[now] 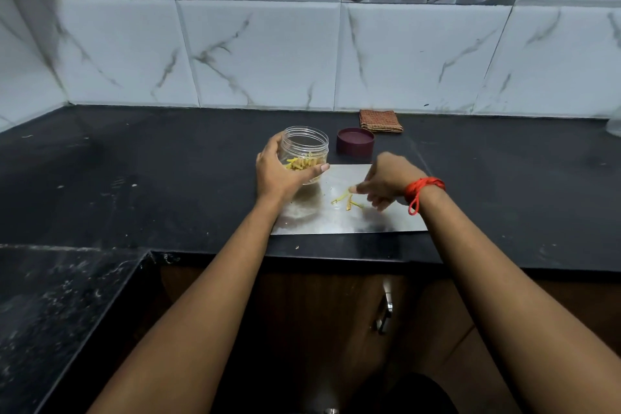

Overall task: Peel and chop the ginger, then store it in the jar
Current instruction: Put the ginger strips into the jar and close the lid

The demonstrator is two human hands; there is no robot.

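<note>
- Black kitchen counter (168, 178) under marble-look tiles, with a steel board (336, 222) near the front edge.
- Left hand (279, 172) is wrapped around the clear jar (304, 145) at the board's far left corner. Mouth is up and most of the chopped ginger (302, 163) is already inside. Can't tell if the jar is resting or lifted.
- The last loose ginger strips (348, 202) lie mid-board, long axes pointing roughly away from the person.
- Right hand (386, 178) is way closer, fingers curled down with the tips right at the strips. It's blurry, so no idea if one is pinched yet.
- The jar sits left of and behind the strips, so I'd guess a short carry leftward.
- The lid (355, 142) waits off, just behind the board.
</note>
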